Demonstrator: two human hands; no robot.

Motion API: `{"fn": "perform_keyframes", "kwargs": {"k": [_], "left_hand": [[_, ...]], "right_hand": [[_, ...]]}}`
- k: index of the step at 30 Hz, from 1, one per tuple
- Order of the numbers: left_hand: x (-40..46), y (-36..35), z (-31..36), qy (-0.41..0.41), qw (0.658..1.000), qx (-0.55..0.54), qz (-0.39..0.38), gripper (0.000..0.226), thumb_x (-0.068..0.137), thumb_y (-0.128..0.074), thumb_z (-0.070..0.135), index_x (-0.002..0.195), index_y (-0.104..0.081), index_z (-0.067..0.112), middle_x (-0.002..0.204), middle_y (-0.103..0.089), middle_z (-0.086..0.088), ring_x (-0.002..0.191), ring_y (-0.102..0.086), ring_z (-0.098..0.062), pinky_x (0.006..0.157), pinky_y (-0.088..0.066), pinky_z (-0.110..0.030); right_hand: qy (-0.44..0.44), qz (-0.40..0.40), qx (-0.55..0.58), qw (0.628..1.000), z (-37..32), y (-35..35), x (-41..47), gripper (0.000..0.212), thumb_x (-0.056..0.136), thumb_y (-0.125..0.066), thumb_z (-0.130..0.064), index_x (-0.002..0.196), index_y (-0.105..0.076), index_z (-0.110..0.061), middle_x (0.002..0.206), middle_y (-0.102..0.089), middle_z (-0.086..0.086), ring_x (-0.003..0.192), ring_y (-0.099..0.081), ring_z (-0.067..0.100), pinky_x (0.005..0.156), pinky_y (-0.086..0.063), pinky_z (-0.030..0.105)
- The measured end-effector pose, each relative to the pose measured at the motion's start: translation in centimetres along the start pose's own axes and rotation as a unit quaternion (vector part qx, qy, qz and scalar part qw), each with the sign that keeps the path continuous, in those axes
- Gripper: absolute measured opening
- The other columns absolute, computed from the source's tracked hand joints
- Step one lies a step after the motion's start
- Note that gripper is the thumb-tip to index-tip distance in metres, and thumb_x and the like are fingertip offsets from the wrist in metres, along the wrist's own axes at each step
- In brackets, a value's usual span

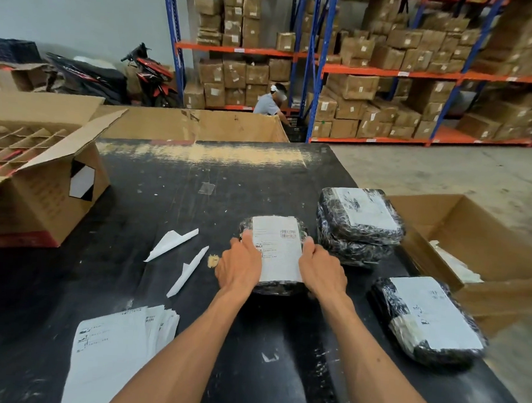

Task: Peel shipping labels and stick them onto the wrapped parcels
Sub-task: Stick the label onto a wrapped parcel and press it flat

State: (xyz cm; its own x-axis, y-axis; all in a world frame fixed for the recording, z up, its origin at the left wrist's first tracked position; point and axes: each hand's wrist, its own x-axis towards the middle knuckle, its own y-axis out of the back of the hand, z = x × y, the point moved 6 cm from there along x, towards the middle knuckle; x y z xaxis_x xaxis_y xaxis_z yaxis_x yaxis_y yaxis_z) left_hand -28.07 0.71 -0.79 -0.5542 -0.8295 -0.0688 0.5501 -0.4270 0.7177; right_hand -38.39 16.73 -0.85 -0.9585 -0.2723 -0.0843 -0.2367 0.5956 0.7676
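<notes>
A black wrapped parcel (300, 231) lies in the middle of the black table (171, 201) with a white shipping label (279, 249) across its top. My left hand (239, 266) presses on the label's left edge and my right hand (321, 271) on its right edge, fingers laid over the parcel's sides. Two labelled parcels are stacked (360, 222) to the right, and another labelled parcel (428, 320) lies at the near right. A stack of unpeeled labels (109, 350) sits at the near left. Two peeled backing strips (171, 244) (188, 271) lie left of my hands.
An open cardboard box with dividers (38, 187) stands at the table's left. Another open box (474, 245) sits on the floor to the right. A big carton (188, 125) stands behind the table. Beyond are shelves of boxes, a motorbike and a person crouching.
</notes>
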Motion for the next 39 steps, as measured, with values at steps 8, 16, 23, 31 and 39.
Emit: {"fn": "perform_keyframes", "kwargs": {"k": [8,16,23,31,39], "left_hand": [[-5.2,-1.9,1.8,-0.023,0.997,0.037,-0.071,0.080,0.101,-0.023,0.062,0.151,-0.029,-0.001,0.138,-0.056,-0.022,0.126,-0.054,-0.041,0.101,-0.042,-0.046],[-12.6,-9.0,2.8,-0.018,0.985,0.049,-0.165,0.067,0.105,-0.023,0.052,0.140,-0.038,-0.004,0.140,-0.052,-0.022,0.125,-0.054,-0.038,0.099,-0.044,-0.045],[-13.6,-10.6,3.2,-0.013,0.979,0.116,-0.165,0.065,0.106,-0.022,0.050,0.139,-0.038,-0.003,0.139,-0.052,-0.021,0.121,-0.057,-0.038,0.093,-0.046,-0.044],[-13.4,-10.8,3.3,-0.023,0.971,0.179,-0.155,0.064,0.104,-0.021,0.052,0.136,-0.041,0.000,0.131,-0.059,-0.020,0.116,-0.062,-0.036,0.092,-0.046,-0.042],[-12.3,-9.8,2.3,-0.001,0.977,0.115,-0.178,0.076,0.102,-0.016,0.061,0.144,-0.038,0.001,0.140,-0.052,-0.024,0.126,-0.054,-0.040,0.099,-0.043,-0.045]], "right_hand": [[0.027,0.000,-0.111,0.993,2.6,4.6,-1.7,0.080,0.098,-0.019,-0.069,0.138,-0.056,-0.011,0.135,-0.061,0.019,0.123,-0.057,0.035,0.099,-0.046,0.047],[-0.059,0.017,-0.181,0.982,11.2,8.2,-5.3,0.055,0.102,-0.038,-0.057,0.099,-0.065,-0.010,0.103,-0.071,0.011,0.083,-0.058,0.029,0.074,-0.048,0.037],[0.010,0.027,-0.249,0.968,10.5,8.9,-6.9,0.047,0.103,-0.043,-0.049,0.125,-0.069,-0.016,0.133,-0.059,0.009,0.121,-0.054,0.029,0.092,-0.048,0.041],[0.015,-0.041,-0.192,0.980,11.0,7.1,-7.5,0.048,0.103,-0.046,-0.048,0.144,-0.048,-0.024,0.148,-0.040,0.007,0.130,-0.049,0.028,0.099,-0.049,0.045],[0.040,-0.037,-0.212,0.976,10.1,7.0,-6.9,0.046,0.102,-0.051,-0.040,0.141,-0.053,-0.017,0.141,-0.048,0.013,0.131,-0.047,0.030,0.105,-0.044,0.042]]}}
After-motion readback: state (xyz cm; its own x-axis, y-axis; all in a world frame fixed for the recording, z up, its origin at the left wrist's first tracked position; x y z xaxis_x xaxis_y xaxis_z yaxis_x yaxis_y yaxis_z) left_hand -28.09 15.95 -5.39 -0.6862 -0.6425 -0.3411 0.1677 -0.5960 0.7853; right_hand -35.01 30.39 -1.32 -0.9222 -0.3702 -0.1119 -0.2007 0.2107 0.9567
